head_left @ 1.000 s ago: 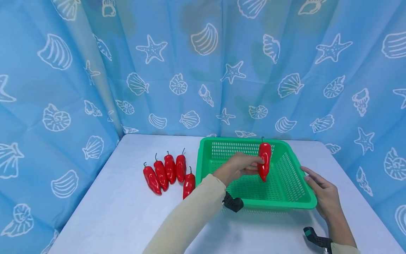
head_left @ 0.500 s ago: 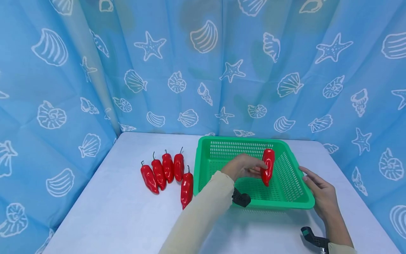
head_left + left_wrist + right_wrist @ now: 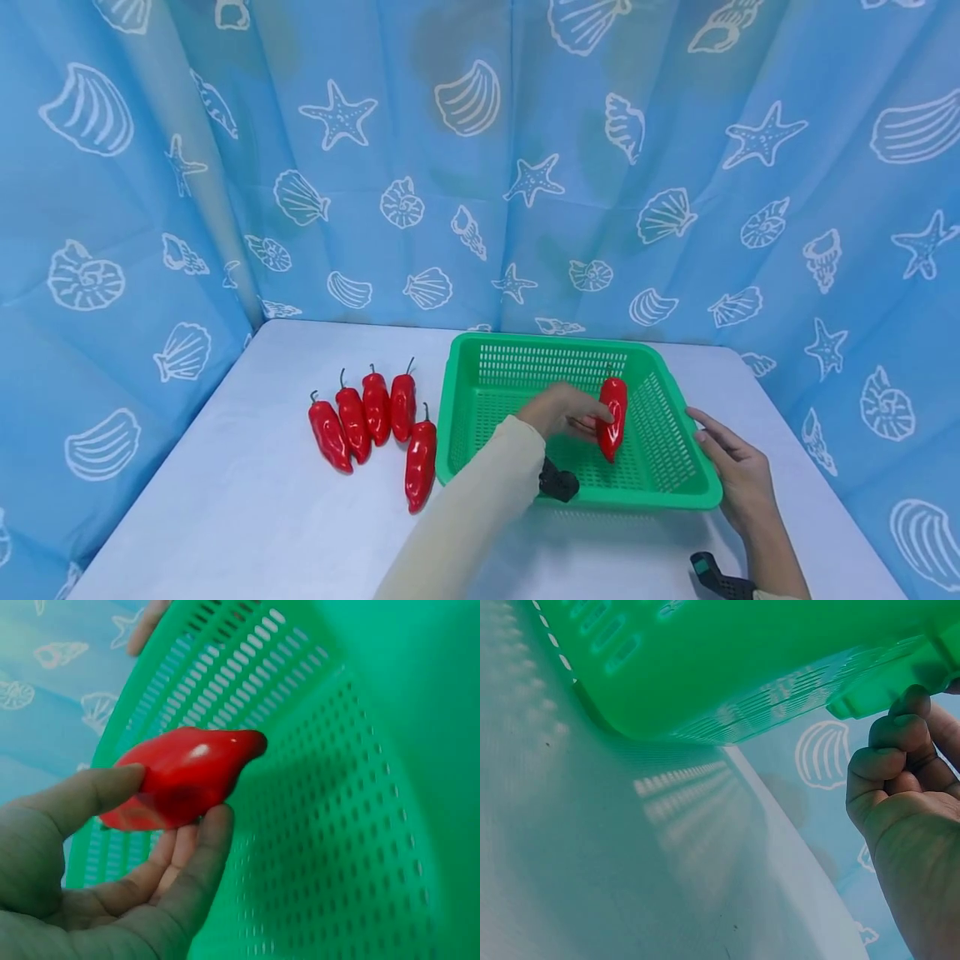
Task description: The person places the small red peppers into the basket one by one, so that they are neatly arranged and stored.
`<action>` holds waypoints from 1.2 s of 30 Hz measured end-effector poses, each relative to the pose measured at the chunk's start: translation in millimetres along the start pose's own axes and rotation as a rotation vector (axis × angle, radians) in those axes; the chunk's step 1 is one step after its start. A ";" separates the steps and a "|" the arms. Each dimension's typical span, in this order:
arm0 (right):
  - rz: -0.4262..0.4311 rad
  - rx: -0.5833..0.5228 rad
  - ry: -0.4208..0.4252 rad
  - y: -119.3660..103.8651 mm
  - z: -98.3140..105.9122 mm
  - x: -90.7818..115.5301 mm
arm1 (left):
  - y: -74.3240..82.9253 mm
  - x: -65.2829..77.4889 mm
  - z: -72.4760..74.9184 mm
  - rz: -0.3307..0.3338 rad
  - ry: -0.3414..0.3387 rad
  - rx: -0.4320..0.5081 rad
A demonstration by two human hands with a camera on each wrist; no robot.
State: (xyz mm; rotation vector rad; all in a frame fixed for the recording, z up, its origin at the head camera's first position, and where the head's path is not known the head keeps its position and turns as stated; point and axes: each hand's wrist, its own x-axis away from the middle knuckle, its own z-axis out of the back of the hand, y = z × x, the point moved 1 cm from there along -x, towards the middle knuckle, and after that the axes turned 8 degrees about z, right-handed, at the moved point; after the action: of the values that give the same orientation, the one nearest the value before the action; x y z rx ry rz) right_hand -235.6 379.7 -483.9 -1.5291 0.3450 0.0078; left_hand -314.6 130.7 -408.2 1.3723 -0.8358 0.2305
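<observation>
Inside the green plastic basket (image 3: pixel 577 498), my left hand (image 3: pixel 567 414) pinches a red pepper (image 3: pixel 613 408) between thumb and fingers. The pepper stands nearly upright in the head view, stem up, close over the perforated basket floor. In the left wrist view the pepper (image 3: pixel 187 776) lies across the left hand (image 3: pixel 112 862), its dark tip pointing toward the basket's slotted wall. My right hand (image 3: pixel 738 467) grips the basket's right rim. Its fingers curl beneath that rim in the right wrist view, where the hand (image 3: pixel 919 802) is seen from below.
Left of the basket, several red peppers lie on the white table (image 3: pixel 247 500). One pepper (image 3: pixel 421 462) rests nearest the basket's left side, and the others form a slanted row (image 3: pixel 354 423). A blue shell-patterned curtain (image 3: pixel 442 167) hangs behind and beside the table.
My left hand has carried the pepper lower and slightly rightward within the basket. My right hand stays at the rim, while the head view has shifted a little.
</observation>
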 end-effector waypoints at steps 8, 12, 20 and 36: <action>-0.006 -0.008 -0.021 -0.1 3.2 3.2 | -4.4 -7.7 -19.5 0.008 -0.006 0.005; 0.000 0.014 -0.021 0.1 3.6 4.1 | -7.8 -9.4 -21.2 0.008 0.003 0.014; -0.009 0.053 0.013 0.9 1.0 1.8 | -6.8 -9.2 -19.0 0.023 0.037 0.007; -0.009 0.017 -0.005 -0.1 2.0 0.9 | -8.4 -9.6 -23.6 -0.028 -0.095 0.057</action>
State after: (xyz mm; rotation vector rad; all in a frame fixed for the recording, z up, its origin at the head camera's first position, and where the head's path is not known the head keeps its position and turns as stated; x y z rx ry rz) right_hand -234.3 381.5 -483.9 -1.5137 0.3330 0.0015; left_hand -307.1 153.6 -420.0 1.4566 -0.8941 0.1702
